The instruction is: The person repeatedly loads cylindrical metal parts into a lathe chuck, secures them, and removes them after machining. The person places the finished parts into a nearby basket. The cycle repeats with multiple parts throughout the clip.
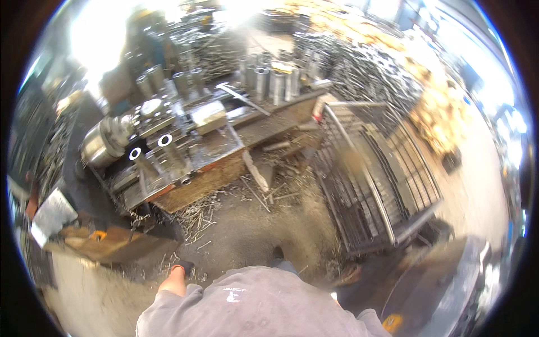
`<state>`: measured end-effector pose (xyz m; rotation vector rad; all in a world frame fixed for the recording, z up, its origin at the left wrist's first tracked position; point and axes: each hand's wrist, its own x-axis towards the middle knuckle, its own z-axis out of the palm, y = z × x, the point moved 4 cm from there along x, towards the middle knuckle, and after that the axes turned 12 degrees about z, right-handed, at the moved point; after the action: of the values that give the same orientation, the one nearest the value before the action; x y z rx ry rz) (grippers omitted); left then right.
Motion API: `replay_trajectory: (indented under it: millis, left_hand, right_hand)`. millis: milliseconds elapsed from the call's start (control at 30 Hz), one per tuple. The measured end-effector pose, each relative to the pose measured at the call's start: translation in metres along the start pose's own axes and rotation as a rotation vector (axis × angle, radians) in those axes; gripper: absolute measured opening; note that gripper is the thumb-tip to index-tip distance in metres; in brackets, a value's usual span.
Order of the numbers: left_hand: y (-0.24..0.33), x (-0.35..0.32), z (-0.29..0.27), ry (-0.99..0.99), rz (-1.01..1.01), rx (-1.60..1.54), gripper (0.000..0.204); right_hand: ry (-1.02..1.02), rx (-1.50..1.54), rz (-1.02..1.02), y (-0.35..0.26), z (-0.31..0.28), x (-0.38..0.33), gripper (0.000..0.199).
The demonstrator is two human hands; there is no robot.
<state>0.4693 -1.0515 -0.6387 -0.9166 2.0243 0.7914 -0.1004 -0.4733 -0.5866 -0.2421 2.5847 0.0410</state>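
My left hand (186,267), in a dark glove with an orange cuff, hangs low beside my body above the chip-strewn floor. Its fingers are too small and dark to make out. My right hand is out of sight; only the sleeve on that side shows. Ahead of me stands a lathe with a shiny round chuck (105,141) and a tool post (154,115). Two metal tubes (165,140) stand upright on its near side. A caliper (242,98) lies across the bench, close to several upright metal tubes (261,84).
A barred metal cage (377,174) stands at the right, with a dark metal surface (438,281) nearer me. Metal shavings (199,216) litter the floor by the lathe. Large heaps of metal scrap (365,70) and a yellowish pile (441,123) lie farther back.
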Motion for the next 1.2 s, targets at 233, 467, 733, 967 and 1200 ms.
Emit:
replay_trajectory:
  millis: [233, 467, 733, 967, 1200]
  left_hand:
    - [0.074, -0.024, 0.023, 0.237, -0.09, -0.307, 0.041]
    - [-0.016, -0.067, -0.027, 0.773, -0.353, -0.855, 0.027]
    - [-0.191, -0.206, -0.111, 1.081, -1.272, -0.17, 0.047]
    - [-0.208, -0.248, -0.128, 0.634, -1.228, 0.005, 0.058]
    - [-0.201, -0.156, -0.179, 0.817, -1.143, 0.381, 0.055]
  right_hand:
    - [0.04, -0.514, -0.576, -0.106, -0.017, 0.158, 0.021]
    - [-0.131, -0.304, -0.507, -0.225, -0.061, 0.238, 0.018]
    - [-0.379, 0.027, -0.532, -0.347, -0.042, 0.17, 0.015]
    - [-0.174, -0.891, -0.927, -0.376, -0.025, 0.122, 0.026]
    - [-0.284, -0.41, -0.583, -0.358, -0.031, 0.155, 0.014]
